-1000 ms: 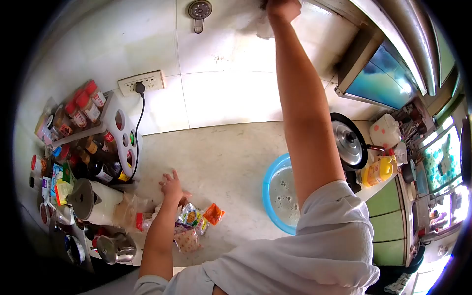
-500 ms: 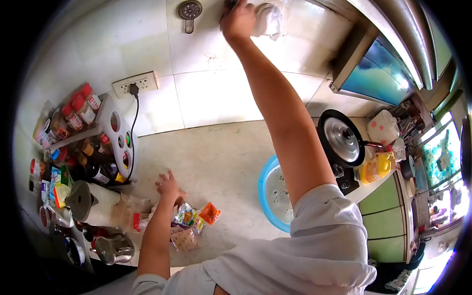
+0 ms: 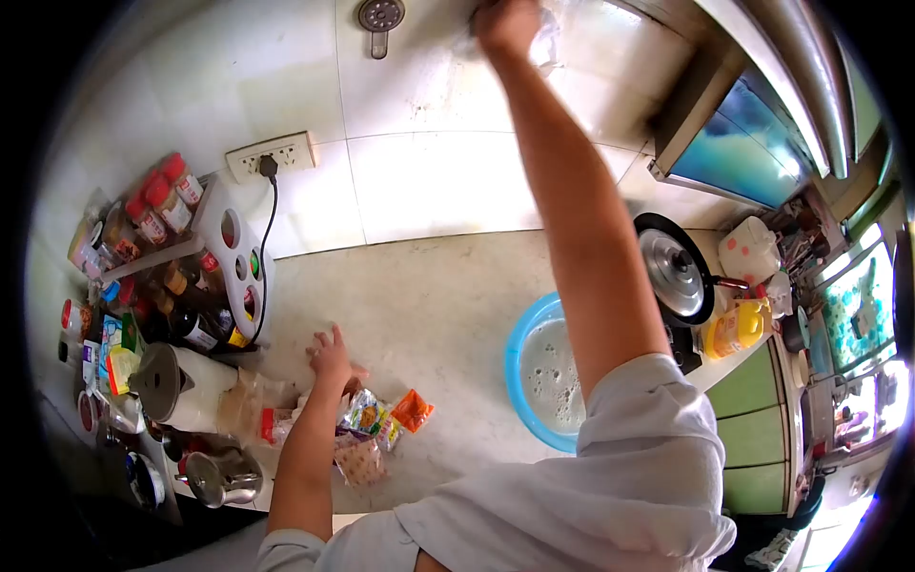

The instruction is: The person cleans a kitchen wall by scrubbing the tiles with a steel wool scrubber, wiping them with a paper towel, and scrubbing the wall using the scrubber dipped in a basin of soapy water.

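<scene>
My right hand (image 3: 510, 29) is raised to the tiled wall at the top of the head view, its fingers curled. A dark edge shows by the fingertips, but what they hold is hard to make out. Behind that hand, a whitish, crinkled thing (image 3: 545, 43) is partly covered. Down on the counter (image 3: 419, 286), my left hand (image 3: 330, 360) lies with fingers spread, next to a heap of food packets (image 3: 365, 415). An orange sachet (image 3: 413, 410) is at the heap's right side. Below my right forearm stands a blue basin (image 3: 516, 372) of sudsy water.
At left, a rack (image 3: 221, 214) holds red-capped spice jars and bottles, near a white pitcher (image 3: 195, 391) and a metal pot (image 3: 222, 479). A corded socket (image 3: 272, 157) and a grey showerhead-shaped holder (image 3: 380, 17) are on the wall. Rightward are a lidded pan (image 3: 677, 272) and yellow jug (image 3: 736, 329).
My right hand has moved right along the wall, now covering more of the whitish thing. My left hand stays by the packets. The whole view has shifted slightly.
</scene>
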`<move>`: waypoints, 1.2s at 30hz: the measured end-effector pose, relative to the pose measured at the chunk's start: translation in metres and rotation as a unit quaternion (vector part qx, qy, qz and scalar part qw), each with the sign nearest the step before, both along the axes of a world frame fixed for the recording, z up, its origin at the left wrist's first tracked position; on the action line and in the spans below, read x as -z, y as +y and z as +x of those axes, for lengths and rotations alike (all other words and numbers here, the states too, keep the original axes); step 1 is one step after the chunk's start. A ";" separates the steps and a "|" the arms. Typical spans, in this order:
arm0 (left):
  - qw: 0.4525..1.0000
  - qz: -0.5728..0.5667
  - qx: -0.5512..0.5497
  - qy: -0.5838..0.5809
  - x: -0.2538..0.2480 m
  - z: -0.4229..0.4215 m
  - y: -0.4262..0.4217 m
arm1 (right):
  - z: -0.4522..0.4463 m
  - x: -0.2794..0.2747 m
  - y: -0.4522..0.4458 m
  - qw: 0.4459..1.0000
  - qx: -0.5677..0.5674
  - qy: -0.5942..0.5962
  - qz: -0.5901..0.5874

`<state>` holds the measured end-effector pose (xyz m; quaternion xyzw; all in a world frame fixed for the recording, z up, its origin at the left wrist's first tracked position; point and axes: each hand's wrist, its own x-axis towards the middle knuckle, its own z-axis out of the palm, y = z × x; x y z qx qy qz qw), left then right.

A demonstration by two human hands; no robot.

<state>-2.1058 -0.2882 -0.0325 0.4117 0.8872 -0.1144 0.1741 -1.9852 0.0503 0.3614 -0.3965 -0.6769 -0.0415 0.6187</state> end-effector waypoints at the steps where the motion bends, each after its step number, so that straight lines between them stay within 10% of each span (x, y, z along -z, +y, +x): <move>1: 1.000 0.012 0.008 0.006 0.004 -0.002 0.000 | 0.004 -0.016 0.003 0.991 -0.081 0.056 -0.086; 5: 1.000 -0.003 0.010 0.017 0.000 0.001 0.002 | -0.004 0.052 -0.001 0.982 -0.085 -0.015 0.168; 8: 1.000 0.001 0.000 0.001 -0.013 0.003 0.002 | 0.003 0.137 -0.017 0.970 -0.079 -0.212 0.084; 12: 1.000 -0.013 -0.016 -0.011 -0.017 0.006 0.003 | -0.005 0.073 0.008 0.964 -0.075 -0.092 0.237; 14: 1.000 -0.004 -0.003 -0.011 -0.012 0.003 0.003 | 0.000 0.020 -0.024 0.988 -0.024 -0.095 0.121; 20: 1.000 -0.002 -0.019 -0.003 -0.014 0.007 0.002 | -0.002 0.177 -0.011 0.893 -0.128 -0.369 0.223; 23: 1.000 -0.004 -0.018 -0.005 -0.013 0.006 0.002 | -0.003 0.154 -0.012 0.883 -0.123 -0.391 0.227; 25: 1.000 0.003 -0.013 0.001 -0.010 0.005 0.003 | -0.012 0.097 -0.001 0.959 -0.209 -0.147 0.126; 27: 1.000 0.004 -0.007 0.010 -0.007 0.003 0.000 | -0.010 0.049 -0.015 0.944 -0.088 -0.122 0.295; 32: 1.000 0.008 -0.017 -0.002 -0.006 0.003 0.005 | -0.018 0.189 -0.001 0.874 -0.203 -0.371 0.238; 36: 1.000 0.001 -0.019 -0.001 -0.006 0.003 0.003 | -0.014 0.144 -0.005 0.895 -0.117 -0.384 0.196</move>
